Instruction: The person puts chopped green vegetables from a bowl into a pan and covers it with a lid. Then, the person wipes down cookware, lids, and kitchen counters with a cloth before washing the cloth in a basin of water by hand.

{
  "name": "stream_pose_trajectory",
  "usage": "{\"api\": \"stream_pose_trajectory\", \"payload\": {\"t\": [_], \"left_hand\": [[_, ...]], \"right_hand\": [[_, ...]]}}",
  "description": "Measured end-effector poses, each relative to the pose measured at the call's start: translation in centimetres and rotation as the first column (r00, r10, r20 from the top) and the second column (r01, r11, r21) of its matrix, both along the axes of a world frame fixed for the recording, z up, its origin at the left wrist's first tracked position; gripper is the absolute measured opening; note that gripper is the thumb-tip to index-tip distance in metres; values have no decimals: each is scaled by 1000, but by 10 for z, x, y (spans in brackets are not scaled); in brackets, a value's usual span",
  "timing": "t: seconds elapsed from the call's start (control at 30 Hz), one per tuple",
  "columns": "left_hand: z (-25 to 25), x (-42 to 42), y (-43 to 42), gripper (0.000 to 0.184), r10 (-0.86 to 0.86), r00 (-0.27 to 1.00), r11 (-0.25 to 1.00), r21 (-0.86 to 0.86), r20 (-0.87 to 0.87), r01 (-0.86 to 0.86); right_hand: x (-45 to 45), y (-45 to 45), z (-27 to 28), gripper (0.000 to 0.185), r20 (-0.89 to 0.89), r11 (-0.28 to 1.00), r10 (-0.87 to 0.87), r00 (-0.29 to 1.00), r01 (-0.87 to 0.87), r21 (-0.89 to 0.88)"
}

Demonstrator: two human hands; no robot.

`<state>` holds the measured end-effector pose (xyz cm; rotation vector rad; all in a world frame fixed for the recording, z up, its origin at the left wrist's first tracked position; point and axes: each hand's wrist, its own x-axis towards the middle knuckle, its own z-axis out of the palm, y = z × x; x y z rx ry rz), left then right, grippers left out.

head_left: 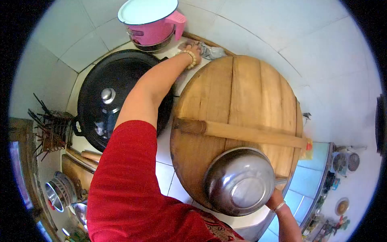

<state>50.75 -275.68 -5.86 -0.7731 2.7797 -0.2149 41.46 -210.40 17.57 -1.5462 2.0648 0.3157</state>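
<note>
My left hand (192, 52), with a beaded bracelet on the wrist, reaches to the back of the counter beside a crumpled clear plastic bag (212, 51); its fingers are blurred, and any hold on the bag is unclear. My right hand (275, 199) is at the lower right, closed around something at the edge of the metal bowl (240, 181), where a short handle shows. The bowl lies upside down on a large round wooden lid (246, 97) with a crossbar.
A black pan (117, 68) with a glass lid stands at the left. Behind it is a pink container (151, 32) under a white basin (147, 11). A chopstick rack (54, 131) hangs on the left wall. Bowls (60, 191) sit at the lower left.
</note>
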Motion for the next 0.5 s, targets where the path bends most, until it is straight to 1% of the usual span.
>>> {"api": "stream_pose_trajectory", "payload": {"t": [0.03,0.07,0.1,0.13,0.17,0.23,0.27,0.3,0.33,0.37,0.4,0.43,0.47,0.5], "left_hand": [[16,6,16,44,7,1000,1000,-3,-1,-7],[40,14,36,44,79,996,994,75,-48,-76],[54,21,48,43,156,984,978,156,-86,-141],[48,24,51,43,161,983,977,153,-86,-146],[42,25,57,42,160,978,979,151,-132,-140],[35,30,65,40,129,985,987,113,-111,-117],[36,34,72,40,114,988,990,94,-101,-105],[28,38,70,40,14,984,993,114,-179,7],[16,38,61,44,-102,949,992,44,-298,120],[12,41,56,48,-223,890,974,-53,-397,221],[11,36,47,48,-222,891,974,-49,-397,220],[26,33,46,51,-178,948,983,-7,-264,183],[26,22,42,52,-135,964,988,42,-230,149],[27,12,40,53,-93,977,990,87,-193,112]], "right_hand": [[-1,2,-2,21,-39,1000,7,999,-6,30],[-4,7,-6,21,-41,1000,12,999,-11,27],[-8,13,-11,22,-30,999,26,999,-27,-31],[-11,16,-15,23,-19,995,40,999,-42,-89],[-11,15,-14,23,-18,995,42,999,-44,-90],[-12,16,-11,23,-27,997,70,997,-69,20],[-13,18,-13,23,-22,997,70,997,-70,23],[-15,21,-17,24,-5,999,33,999,-33,8],[-16,23,-20,25,10,1000,-3,1000,3,-8],[-14,20,-17,25,11,1000,-3,1000,3,-5],[-13,18,-14,25,20,1000,-16,1000,15,16],[-12,17,-12,26,30,999,-29,999,28,41],[-14,19,-13,26,29,998,-28,999,26,50],[-16,22,-17,28,35,1000,-8,999,7,23]]}}
